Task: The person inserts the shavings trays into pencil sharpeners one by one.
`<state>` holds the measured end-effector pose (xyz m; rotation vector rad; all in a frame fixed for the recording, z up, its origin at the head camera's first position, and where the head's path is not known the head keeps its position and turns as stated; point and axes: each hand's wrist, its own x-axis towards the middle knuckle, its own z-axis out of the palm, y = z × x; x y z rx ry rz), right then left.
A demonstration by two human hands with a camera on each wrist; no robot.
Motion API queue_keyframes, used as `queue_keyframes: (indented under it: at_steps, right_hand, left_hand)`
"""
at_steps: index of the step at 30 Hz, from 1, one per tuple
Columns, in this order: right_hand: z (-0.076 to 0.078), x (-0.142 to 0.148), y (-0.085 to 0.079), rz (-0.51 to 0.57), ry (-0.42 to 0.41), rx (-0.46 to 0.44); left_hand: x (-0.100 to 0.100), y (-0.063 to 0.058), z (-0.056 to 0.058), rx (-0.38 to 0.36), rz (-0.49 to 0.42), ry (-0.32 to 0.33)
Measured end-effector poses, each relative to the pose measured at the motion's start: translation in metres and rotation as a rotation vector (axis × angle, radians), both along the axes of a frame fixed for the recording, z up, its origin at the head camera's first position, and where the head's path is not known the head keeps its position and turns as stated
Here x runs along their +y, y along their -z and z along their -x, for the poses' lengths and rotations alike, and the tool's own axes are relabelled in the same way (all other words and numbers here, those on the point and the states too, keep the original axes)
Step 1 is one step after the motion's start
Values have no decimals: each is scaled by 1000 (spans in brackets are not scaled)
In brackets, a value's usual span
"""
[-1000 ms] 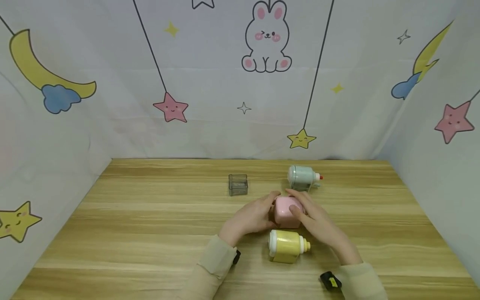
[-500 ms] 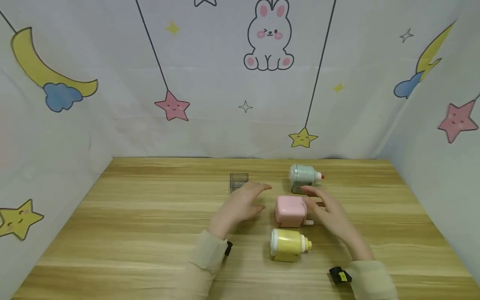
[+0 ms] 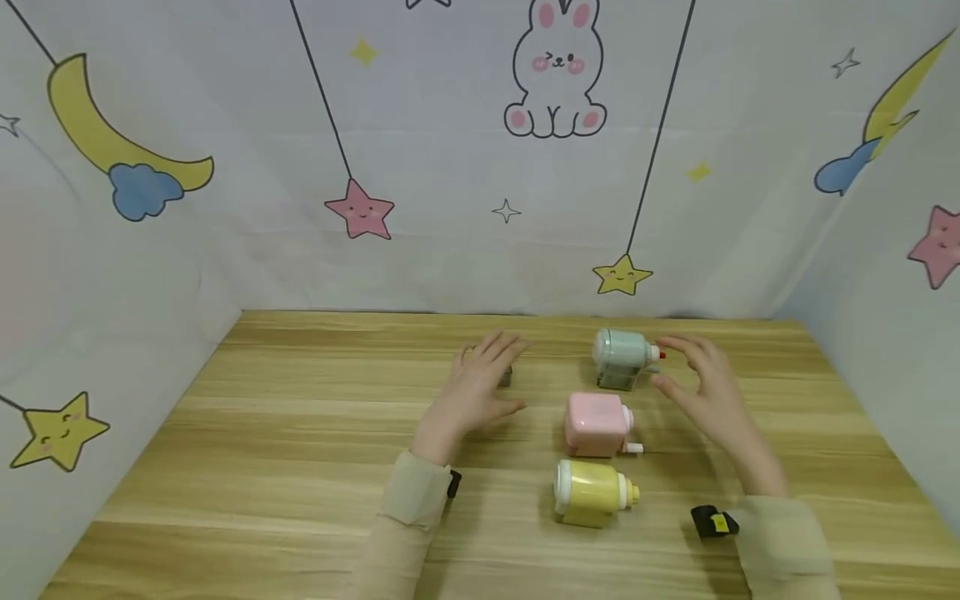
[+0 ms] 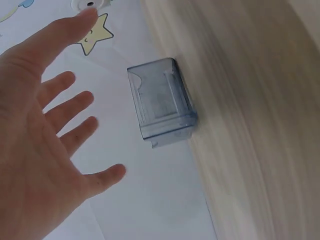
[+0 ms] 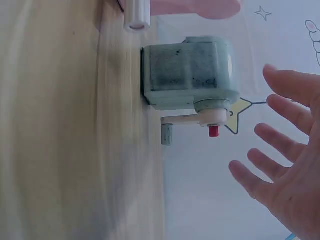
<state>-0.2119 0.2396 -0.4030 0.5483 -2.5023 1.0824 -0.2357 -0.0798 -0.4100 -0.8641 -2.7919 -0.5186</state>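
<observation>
A pale green crank pencil sharpener (image 3: 621, 357) with a red tip stands at the back of the table. My right hand (image 3: 708, 392) is just right of its crank end, fingers spread and apart from it, and the right wrist view shows the same sharpener (image 5: 187, 75) beside the open palm (image 5: 300, 150). My left hand (image 3: 472, 392) hovers by a clear grey plastic box (image 3: 506, 377), hiding most of it in the head view. In the left wrist view the box (image 4: 160, 100) sits on the table, apart from the extended fingers (image 4: 77, 107).
Nearer the front stand a pink crank sharpener (image 3: 596, 423) and a yellow sharpener (image 3: 588, 493), one before the other. A printed white cloth (image 3: 450, 267) rises along the table's back edge and both sides. The wooden table (image 3: 285, 467) extends to the left.
Both hands have come off the pink sharpener, which stays on the table. The left hand has gone left and back to the clear box; the right has moved back and right, beside the green sharpener.
</observation>
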Motion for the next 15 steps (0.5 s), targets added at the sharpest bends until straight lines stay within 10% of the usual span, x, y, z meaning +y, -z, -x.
queue_keyframes:
  at_steps: [15]
  right_hand:
    - [29,-9,-2,-241,-60,-166]
  left_hand:
    - [-20,10,18,-84,-12,-59]
